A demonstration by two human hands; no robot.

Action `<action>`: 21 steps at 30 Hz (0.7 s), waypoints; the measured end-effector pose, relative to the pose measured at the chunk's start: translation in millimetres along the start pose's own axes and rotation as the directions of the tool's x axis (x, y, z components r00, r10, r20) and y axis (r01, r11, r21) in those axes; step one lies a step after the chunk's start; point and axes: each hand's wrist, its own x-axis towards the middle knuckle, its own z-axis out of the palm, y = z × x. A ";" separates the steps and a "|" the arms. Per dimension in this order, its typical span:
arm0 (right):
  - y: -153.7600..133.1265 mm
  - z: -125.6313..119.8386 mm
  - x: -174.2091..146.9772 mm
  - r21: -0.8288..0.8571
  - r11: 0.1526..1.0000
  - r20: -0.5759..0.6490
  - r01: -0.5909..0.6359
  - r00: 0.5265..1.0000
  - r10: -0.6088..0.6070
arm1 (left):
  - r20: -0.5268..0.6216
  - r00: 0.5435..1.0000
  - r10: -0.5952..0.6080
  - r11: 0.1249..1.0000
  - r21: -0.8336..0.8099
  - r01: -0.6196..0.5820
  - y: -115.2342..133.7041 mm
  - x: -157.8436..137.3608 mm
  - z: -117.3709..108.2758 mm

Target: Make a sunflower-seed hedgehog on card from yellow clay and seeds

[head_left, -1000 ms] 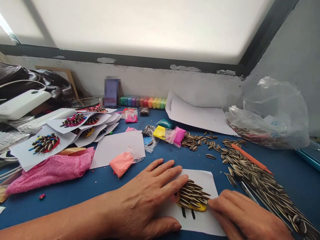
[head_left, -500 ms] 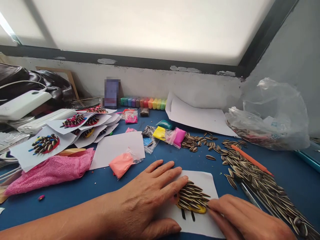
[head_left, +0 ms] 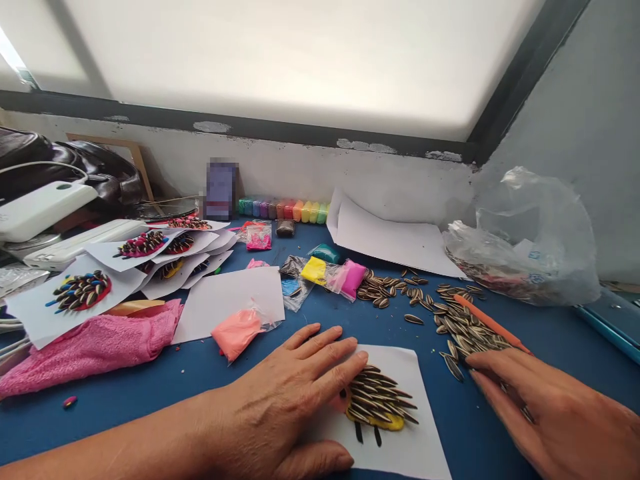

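Note:
My left hand [head_left: 285, 400] lies flat with its fingers spread, holding down a white paper sheet [head_left: 420, 447]. On that sheet is a hedgehog-like figure [head_left: 380, 400] of yellow clay, covered in striped sunflower seeds as spines, with two dark legs below. Part of its front end is hidden under my left fingers. My right hand [head_left: 545, 407] is at the near side of a heap of sunflower seeds [head_left: 475, 333], thumb and index finger slightly apart among the seeds. No seed shows clearly held in it.
An orange pen-like tool [head_left: 493, 323] lies on the seeds. Beyond are clay packets in yellow [head_left: 313, 270], purple [head_left: 353, 277] and salmon [head_left: 237, 331]. At left are finished seed pictures [head_left: 83, 290] and a pink cloth [head_left: 100, 347]. A plastic bag [head_left: 535, 247] stands at right.
My right hand has left the figure's right end and moved right to the seed heap. My left hand stays on the paper. The whole view has shifted slightly.

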 end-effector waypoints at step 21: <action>-4.4 9.1 20.1 0.071 0.994 0.009 0.084 0.996 -0.085 | -0.038 0.998 -0.043 0.999 0.014 0.043 0.2 -1.2 4.8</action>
